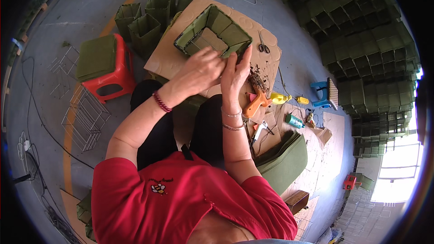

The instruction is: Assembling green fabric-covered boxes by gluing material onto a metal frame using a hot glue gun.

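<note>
A green fabric-covered box with a square mouth and dark edges lies tilted on a tan board, its opening toward me. Both my hands are at its near rim. My left hand is closed there, knuckles up, with the fingertips hidden. Beside it, my right hand grips the near right corner, thumb and fingers pointing away from me. Whether a small piece lies between the hands cannot be seen. Black-handled scissors rest on the board right of the box. An orange glue gun lies near my right wrist.
Several green boxes stand behind the board. At left are a red stool with a green pad and wire frames. Right are a yellow bottle, a green bottle, a blue stool and high box stacks.
</note>
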Demonstrator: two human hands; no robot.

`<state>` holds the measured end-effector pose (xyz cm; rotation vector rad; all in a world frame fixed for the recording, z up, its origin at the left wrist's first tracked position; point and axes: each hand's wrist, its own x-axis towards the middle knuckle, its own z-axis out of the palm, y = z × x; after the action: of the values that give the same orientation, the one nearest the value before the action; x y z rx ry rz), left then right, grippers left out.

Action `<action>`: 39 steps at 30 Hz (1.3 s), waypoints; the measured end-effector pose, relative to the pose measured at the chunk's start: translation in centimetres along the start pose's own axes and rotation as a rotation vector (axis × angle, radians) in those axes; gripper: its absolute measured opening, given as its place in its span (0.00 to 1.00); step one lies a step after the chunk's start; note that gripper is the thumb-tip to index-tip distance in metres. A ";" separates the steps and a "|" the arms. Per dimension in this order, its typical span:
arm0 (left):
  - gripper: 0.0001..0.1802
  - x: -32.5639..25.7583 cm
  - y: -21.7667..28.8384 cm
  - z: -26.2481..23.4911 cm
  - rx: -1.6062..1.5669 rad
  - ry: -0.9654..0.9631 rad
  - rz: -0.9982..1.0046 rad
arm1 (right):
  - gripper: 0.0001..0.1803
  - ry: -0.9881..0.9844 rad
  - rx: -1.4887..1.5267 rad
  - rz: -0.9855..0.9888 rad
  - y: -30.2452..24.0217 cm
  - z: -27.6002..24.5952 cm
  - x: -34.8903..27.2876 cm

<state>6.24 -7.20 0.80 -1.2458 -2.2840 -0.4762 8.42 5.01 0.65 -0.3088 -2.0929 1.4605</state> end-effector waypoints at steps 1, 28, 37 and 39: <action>0.25 -0.1 -0.6 -0.9 -0.200 -0.002 -0.029 | 0.29 0.049 0.003 -0.170 0.4 0.5 0.1; 0.27 -1.0 -3.6 -1.4 -0.369 0.069 -0.712 | 0.30 0.025 -0.226 -0.289 1.2 -0.6 -0.5; 0.41 -1.1 -7.5 2.1 -0.688 0.356 -0.646 | 0.10 -0.338 -0.587 -0.840 0.5 0.8 -4.4; 0.40 -0.7 -6.5 -2.2 -1.201 0.164 -0.950 | 0.07 -0.371 -0.516 -0.805 0.6 -0.5 -3.4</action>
<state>1.59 -12.24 1.78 -0.2948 -2.2731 -2.3889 11.35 3.96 -0.85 0.6078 -2.4288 0.5182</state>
